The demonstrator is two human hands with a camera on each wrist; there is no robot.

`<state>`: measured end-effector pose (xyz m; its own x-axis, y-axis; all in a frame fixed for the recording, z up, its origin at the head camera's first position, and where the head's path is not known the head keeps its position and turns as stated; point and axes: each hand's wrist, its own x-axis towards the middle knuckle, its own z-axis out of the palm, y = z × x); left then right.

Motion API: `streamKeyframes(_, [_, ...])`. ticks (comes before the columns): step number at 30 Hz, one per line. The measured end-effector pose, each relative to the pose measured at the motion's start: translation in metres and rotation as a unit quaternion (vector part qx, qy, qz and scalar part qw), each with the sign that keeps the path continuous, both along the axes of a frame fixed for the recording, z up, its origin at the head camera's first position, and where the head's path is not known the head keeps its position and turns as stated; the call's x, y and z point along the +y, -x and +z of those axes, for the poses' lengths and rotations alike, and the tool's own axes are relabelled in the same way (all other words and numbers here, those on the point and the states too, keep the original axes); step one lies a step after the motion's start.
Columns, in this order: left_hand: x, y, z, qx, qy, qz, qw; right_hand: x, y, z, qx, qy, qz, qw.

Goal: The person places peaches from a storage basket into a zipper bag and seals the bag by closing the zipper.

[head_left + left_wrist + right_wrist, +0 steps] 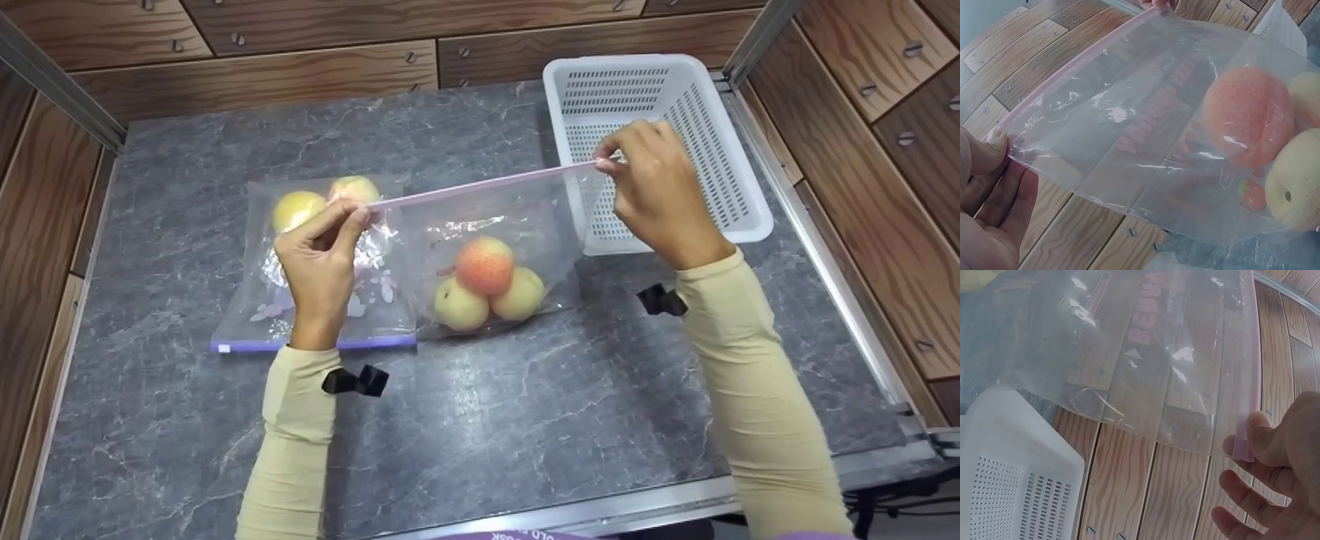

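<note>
A clear zip bag [510, 202] with a pink top strip hangs stretched between both hands. My left hand [319, 262] pinches the strip's left corner between thumb and finger. At the right end, my right hand [660, 187] pinches the other corner, over the basket's near side. Low in the bag sit a red-orange peach [485, 266] and two pale yellow-green fruits [460, 304]. Pink printing [1157, 107] shows on the plastic in the left wrist view. Pulled straight, the pink strip [1255, 354] runs to the right fingertips in the right wrist view.
Behind the left hand, a second clear bag [240, 300] with a purple zip strip lies flat, holding yellow and pinkish fruits [298, 210]. A white perforated basket [735, 172] stands at the back right. Wood-patterned panels [300, 82] and metal rails border the grey marbled table [465, 427].
</note>
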<state>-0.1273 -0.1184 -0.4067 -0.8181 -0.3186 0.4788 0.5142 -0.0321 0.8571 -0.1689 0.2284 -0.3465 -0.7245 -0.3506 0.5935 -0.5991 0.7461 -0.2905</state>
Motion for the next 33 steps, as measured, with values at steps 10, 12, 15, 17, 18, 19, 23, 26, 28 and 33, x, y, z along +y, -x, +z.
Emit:
streamKeyframes(10, [0.003,-0.005,0.001,-0.021,0.022,-0.025,0.9992,0.002,-0.002,-0.007,-0.065,-0.02,-0.019,0.997])
streamKeyframes(12, [0.004,-0.006,0.001,-0.021,0.021,-0.035,0.9989,0.0,-0.003,-0.007,-0.073,-0.027,-0.019,0.997])
streamKeyframes(15, [0.004,-0.006,0.0,-0.019,0.019,-0.042,0.9987,-0.008,-0.002,-0.006,-0.061,-0.033,-0.001,0.998])
streamKeyframes(17, [0.003,-0.006,0.0,-0.017,0.02,-0.045,0.9987,-0.017,0.0,-0.005,-0.05,-0.038,0.017,0.998])
streamKeyframes(18, [0.002,-0.007,-0.001,-0.017,0.02,-0.045,0.9986,-0.023,0.002,-0.005,-0.048,-0.043,0.028,0.998])
streamKeyframes(19, [0.001,-0.007,-0.001,-0.017,0.022,-0.044,0.9986,-0.028,0.004,-0.005,-0.051,-0.047,0.039,0.997])
streamKeyframes(23, [0.0,-0.008,-0.001,-0.013,0.028,-0.038,0.9988,-0.047,0.013,-0.005,-0.093,-0.079,0.082,0.989])
streamKeyframes(26, [0.0,-0.008,0.0,-0.012,0.028,-0.039,0.9988,-0.055,0.017,-0.007,-0.129,-0.086,0.097,0.983])
streamKeyframes(28, [0.001,-0.008,0.0,-0.018,0.025,-0.04,0.9987,-0.056,0.018,-0.007,-0.143,-0.079,0.097,0.982])
streamKeyframes(33, [0.002,-0.019,-0.003,-0.05,0.034,-0.008,0.9981,-0.057,0.018,-0.007,-0.141,-0.071,0.092,0.983])
